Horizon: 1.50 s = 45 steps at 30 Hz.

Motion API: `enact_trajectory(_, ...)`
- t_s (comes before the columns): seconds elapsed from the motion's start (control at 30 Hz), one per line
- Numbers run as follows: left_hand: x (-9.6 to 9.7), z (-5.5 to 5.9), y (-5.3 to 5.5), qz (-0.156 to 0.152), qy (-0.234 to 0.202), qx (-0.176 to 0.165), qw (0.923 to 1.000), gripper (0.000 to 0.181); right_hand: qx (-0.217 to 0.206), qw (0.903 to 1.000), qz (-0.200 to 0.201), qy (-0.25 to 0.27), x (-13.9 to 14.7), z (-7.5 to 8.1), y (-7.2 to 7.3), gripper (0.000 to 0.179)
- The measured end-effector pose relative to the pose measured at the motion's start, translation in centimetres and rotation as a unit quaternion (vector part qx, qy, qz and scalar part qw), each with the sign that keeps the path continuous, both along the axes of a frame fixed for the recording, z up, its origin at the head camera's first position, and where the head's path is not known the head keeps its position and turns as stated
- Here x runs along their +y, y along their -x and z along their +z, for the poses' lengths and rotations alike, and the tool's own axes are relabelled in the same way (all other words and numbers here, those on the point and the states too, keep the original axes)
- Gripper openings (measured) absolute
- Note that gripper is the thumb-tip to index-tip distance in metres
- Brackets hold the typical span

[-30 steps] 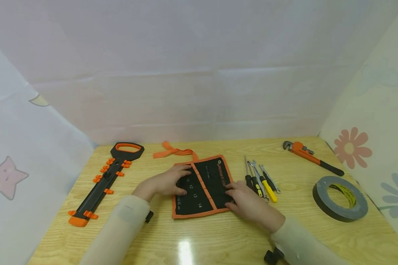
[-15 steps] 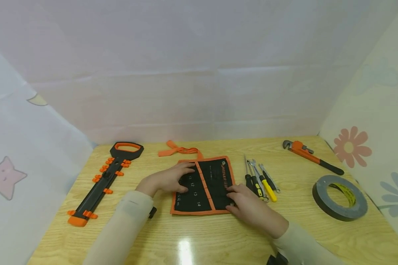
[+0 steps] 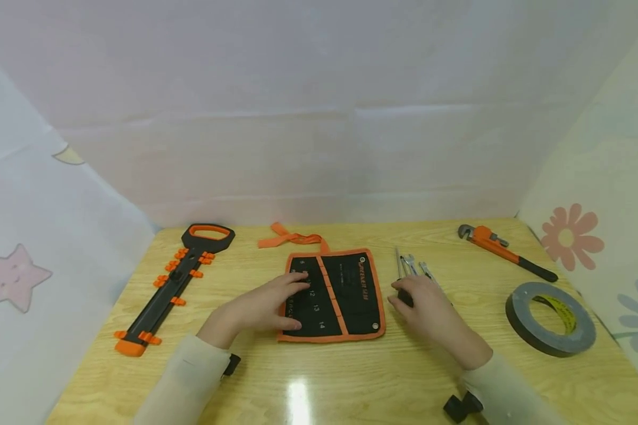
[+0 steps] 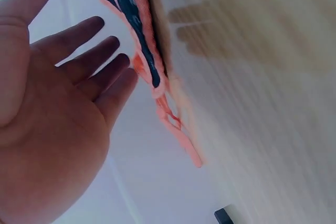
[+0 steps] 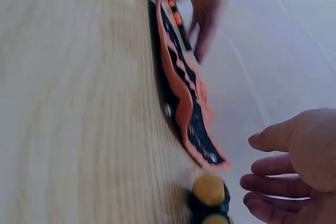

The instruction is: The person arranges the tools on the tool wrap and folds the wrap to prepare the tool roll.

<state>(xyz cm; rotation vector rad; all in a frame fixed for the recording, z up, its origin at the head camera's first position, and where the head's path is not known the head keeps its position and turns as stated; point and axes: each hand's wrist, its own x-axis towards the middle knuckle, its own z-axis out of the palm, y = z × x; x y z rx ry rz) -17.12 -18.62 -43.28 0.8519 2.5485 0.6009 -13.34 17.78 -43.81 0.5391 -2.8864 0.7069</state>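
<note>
A black cloth tool pouch (image 3: 353,295) with orange edging and printed numbers lies spread on the table, its orange tie strap (image 3: 298,238) trailing off the far edge. My left hand (image 3: 260,307) hovers over its left side, fingers extended, holding nothing; in the left wrist view the palm stays clear of the cloth. To the right of the pouch, my right hand (image 3: 430,307) is over the small tools, with its fingers loosely bent and apart. It covers most of the handles; a screwdriver shaft (image 3: 397,260) and wrench ends (image 3: 410,263) show beyond it. Yellow-tipped handles (image 5: 209,190) appear below the fingers.
A black rack with orange clips (image 3: 175,283) lies at the left. An orange pipe wrench (image 3: 502,251) is at the far right, and a roll of grey tape (image 3: 550,319) sits in front of it. Cloth-covered walls (image 3: 329,153) stand behind the table and at both sides.
My right hand has left the pouch's right edge and moved right, over the small tools. My left hand has drawn slightly back toward me. The pouch has shifted slightly right.
</note>
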Motion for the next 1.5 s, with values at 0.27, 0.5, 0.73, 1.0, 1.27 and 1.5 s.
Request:
enact_trajectory(0.27,0.2,-0.1,-1.9,0.008,0.018,-0.005,0.9998,0.081,-0.03,0.9987,-0.039,0.009,2.0,-0.7,0.8,0.027)
enact_trajectory(0.5,0.3,-0.6,-2.4,0.015,0.022,-0.008,0.9996,0.078,-0.059,0.9969,-0.053,-0.002,2.1,-1.4,1.0,0.033)
enact_trajectory(0.73,0.5,-0.6,-2.3,0.013,0.025,-0.008,0.9996,0.079,-0.073,0.9952,-0.065,-0.01,2.0,-1.8,1.4,0.043)
enact_trajectory(1.0,0.5,-0.5,-2.3,0.013,0.026,-0.012,0.9995,0.079,-0.096,0.9926,-0.074,-0.011,1.6,-1.8,2.0,0.042)
enact_trajectory(1.27,0.6,-0.5,-2.2,0.013,0.026,-0.014,0.9995,0.079,-0.099,0.9928,-0.067,-0.006,1.1,-2.5,2.8,0.037)
enact_trajectory(1.5,0.5,-0.5,-2.2,0.013,0.032,-0.012,0.9993,0.079,-0.097,0.9919,-0.081,0.018,0.9,-2.9,2.9,0.034)
